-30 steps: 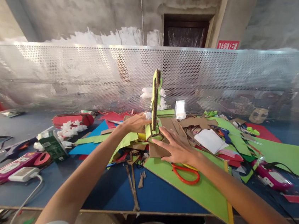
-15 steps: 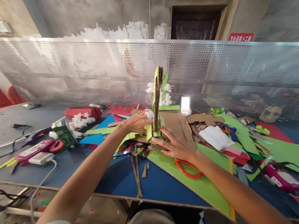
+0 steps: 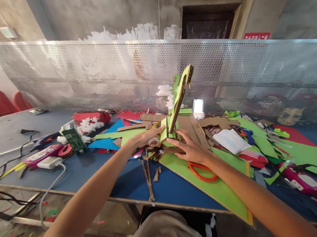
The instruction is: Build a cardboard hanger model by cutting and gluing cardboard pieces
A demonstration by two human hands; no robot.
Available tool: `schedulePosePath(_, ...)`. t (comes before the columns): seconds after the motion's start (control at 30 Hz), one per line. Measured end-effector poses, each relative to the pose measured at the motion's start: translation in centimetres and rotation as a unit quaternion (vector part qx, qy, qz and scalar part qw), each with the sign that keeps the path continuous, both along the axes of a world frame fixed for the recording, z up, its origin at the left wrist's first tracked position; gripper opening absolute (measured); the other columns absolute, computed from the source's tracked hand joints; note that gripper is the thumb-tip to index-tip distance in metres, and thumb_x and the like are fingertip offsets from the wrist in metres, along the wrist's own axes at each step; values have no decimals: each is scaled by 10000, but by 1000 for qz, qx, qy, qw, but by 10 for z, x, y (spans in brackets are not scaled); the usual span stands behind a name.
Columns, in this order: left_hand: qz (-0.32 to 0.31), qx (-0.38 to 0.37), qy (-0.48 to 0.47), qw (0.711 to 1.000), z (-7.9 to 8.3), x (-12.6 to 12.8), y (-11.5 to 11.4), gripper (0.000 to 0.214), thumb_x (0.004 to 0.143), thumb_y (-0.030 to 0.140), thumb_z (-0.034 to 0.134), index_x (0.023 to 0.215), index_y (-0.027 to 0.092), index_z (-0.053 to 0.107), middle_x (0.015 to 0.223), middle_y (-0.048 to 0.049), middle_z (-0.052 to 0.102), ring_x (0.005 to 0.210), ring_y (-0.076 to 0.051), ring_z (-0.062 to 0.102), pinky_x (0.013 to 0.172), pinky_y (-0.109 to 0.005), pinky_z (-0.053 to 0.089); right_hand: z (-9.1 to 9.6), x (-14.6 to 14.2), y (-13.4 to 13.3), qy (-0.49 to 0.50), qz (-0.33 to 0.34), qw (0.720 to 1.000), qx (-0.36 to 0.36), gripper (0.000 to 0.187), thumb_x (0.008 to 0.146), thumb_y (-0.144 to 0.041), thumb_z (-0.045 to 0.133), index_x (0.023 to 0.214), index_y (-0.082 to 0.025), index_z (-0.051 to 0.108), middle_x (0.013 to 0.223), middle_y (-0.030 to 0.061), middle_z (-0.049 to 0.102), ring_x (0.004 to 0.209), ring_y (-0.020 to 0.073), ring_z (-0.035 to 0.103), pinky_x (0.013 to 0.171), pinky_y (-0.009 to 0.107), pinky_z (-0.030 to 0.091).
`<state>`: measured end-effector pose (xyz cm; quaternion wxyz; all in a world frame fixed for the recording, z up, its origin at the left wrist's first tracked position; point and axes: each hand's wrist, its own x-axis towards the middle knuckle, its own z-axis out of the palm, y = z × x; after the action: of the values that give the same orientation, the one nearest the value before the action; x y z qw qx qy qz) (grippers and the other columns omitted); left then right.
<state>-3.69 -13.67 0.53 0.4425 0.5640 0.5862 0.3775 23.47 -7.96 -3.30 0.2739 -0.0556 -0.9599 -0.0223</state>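
Note:
A tall green-and-brown cardboard model (image 3: 180, 98) stands among paper scraps on the blue table (image 3: 129, 181), leaning to the right at its top. My left hand (image 3: 144, 138) grips its base from the left side, fingers curled on the green card. My right hand (image 3: 187, 148) holds the base from the right, fingers pressed against it. A large green sheet (image 3: 219, 191) lies under my right wrist, with red-handled scissors (image 3: 201, 172) on it.
A perforated metal screen (image 3: 95, 74) runs along the table's back. Card scraps, white paper (image 3: 231, 140) and green sheets pile up at right. A pink glue gun (image 3: 300, 180) lies far right. At left sit a green box (image 3: 73, 141), a power strip (image 3: 48, 162) and cables.
The cardboard model has tilted from upright to leaning right. Both hands have drawn closer to its base and nearer to me. The camera has dipped slightly.

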Motion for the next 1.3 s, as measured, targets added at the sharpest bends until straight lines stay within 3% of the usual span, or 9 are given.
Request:
schedulePosePath(0.1, -3, -70, -155, 985, -9, 12, 3, 650, 796, 838, 626, 789, 188, 633, 638, -8, 561, 455, -83, 416, 424, -209, 414, 1, -1, 0, 4, -4, 1000, -12, 744, 976, -249, 663, 1614, -429, 325, 1643, 106, 228, 1534, 361, 300, 1178, 565, 443)
schedulePosePath(0.17, 23, -78, -191, 978, -9, 17, 5, 615, 809, 801, 652, 797, 187, 625, 635, 0, 565, 459, -82, 450, 450, -206, 468, 1, -2, 0, 8, -2, 1000, -17, 748, 972, -259, 670, 1612, -436, 327, 1644, 102, 234, 1536, 357, 297, 1195, 568, 421)
schedulePosePath(0.3, 56, -93, -193, 975, -7, 22, 8, 566, 807, 752, 699, 914, 197, 668, 724, -12, 652, 548, -119, 574, 519, -231, 551, 2, -4, 3, 9, 9, 1000, -12, 716, 988, -271, 647, 1610, -444, 336, 1630, 95, 252, 1534, 348, 287, 1185, 558, 438)
schedulePosePath(0.57, 55, -75, -158, 983, 4, 26, 0, 547, 823, 711, 684, 1127, 256, 666, 864, -3, 696, 668, -164, 632, 556, -257, 563, 7, -7, 4, 21, 23, 999, 33, 711, 998, -266, 633, 1621, -423, 329, 1616, 96, 246, 1543, 334, 250, 1213, 556, 405)
schedulePosePath(0.8, 54, -38, -205, 976, 21, 13, -8, 419, 817, 594, 740, 986, 215, 682, 746, -12, 640, 582, -157, 593, 482, -243, 503, 24, -22, 2, 26, 29, 997, 71, 744, 1004, -215, 612, 1631, -446, 283, 1649, 77, 244, 1552, 340, 234, 1244, 587, 351)
schedulePosePath(0.97, 73, -34, -212, 974, 18, -5, -4, 305, 855, 514, 710, 956, 227, 683, 768, -9, 665, 609, -152, 618, 530, -233, 527, 30, -35, 14, -2, 32, 994, 109, 745, 1033, -187, 543, 1637, -482, 223, 1651, 71, 256, 1563, 317, 234, 1240, 590, 352)
schedulePosePath(1.1, 67, -45, -244, 967, 12, -9, 5, 334, 864, 528, 650, 868, 194, 665, 687, -2, 618, 550, -137, 588, 499, -230, 527, 27, -48, 28, -38, 32, 993, 105, 878, 981, -181, 631, 1651, -489, 155, 1696, 66, 201, 1567, 335, 228, 1228, 597, 366)
schedulePosePath(1.17, 71, -45, -251, 964, 10, -9, 8, 336, 865, 524, 644, 837, 188, 649, 670, -3, 614, 530, -134, 584, 486, -228, 523, 23, -53, 34, -47, 25, 993, 103, 876, 963, -163, 641, 1647, -476, 193, 1696, 66, 208, 1567, 340, 224, 1239, 606, 340)
schedulePosePath(1.3, 75, -45, -259, 962, 7, -9, 7, 281, 866, 464, 686, 870, 185, 652, 671, -4, 628, 516, -136, 588, 475, -226, 525, 16, -58, 42, -36, 30, 995, 85, 689, 986, -144, 578, 1595, -386, 367, 1661, 105, 255, 1581, 314, 191, 1261, 578, 306)
